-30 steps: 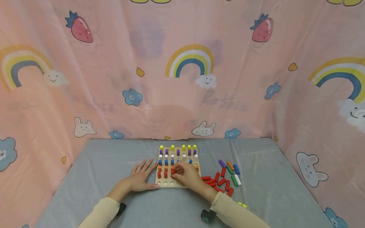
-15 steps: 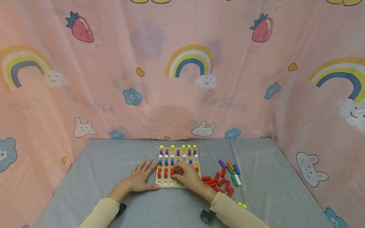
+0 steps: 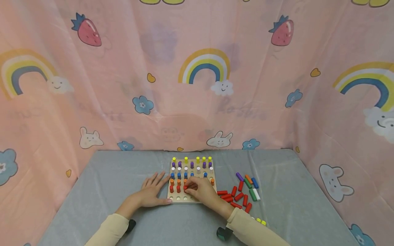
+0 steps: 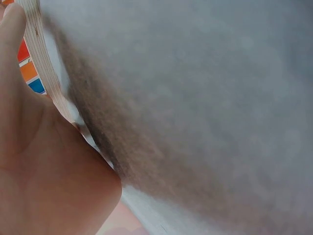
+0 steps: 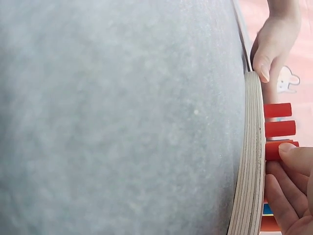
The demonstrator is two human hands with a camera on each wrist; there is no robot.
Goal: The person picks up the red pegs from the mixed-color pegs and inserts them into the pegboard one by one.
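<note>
Thumb and fingers of my right hand (image 3: 201,191) pinch a red peg (image 5: 273,151), which stands at the face of a wooden pegboard (image 3: 182,201). Two more upright red pegs (image 3: 171,189) stand to its left in the same row. Behind them rise rows of orange, blue, white, purple and yellow pegs (image 3: 186,159), partly hidden by the right hand. Holes show along the board's front row. My left hand (image 3: 150,193) rests on the table with fingers spread, its fingertips at the board's left edge and its thumb at the front left corner.
Loose red pegs (image 3: 238,196) lie right of the board, some close to its edge. Farther right are green (image 3: 252,194), white (image 3: 257,194), blue, orange and purple pegs. Yellow pegs (image 3: 261,221) lie beside the right sleeve. A patterned pink curtain (image 3: 197,119) surrounds the grey table (image 3: 123,171).
</note>
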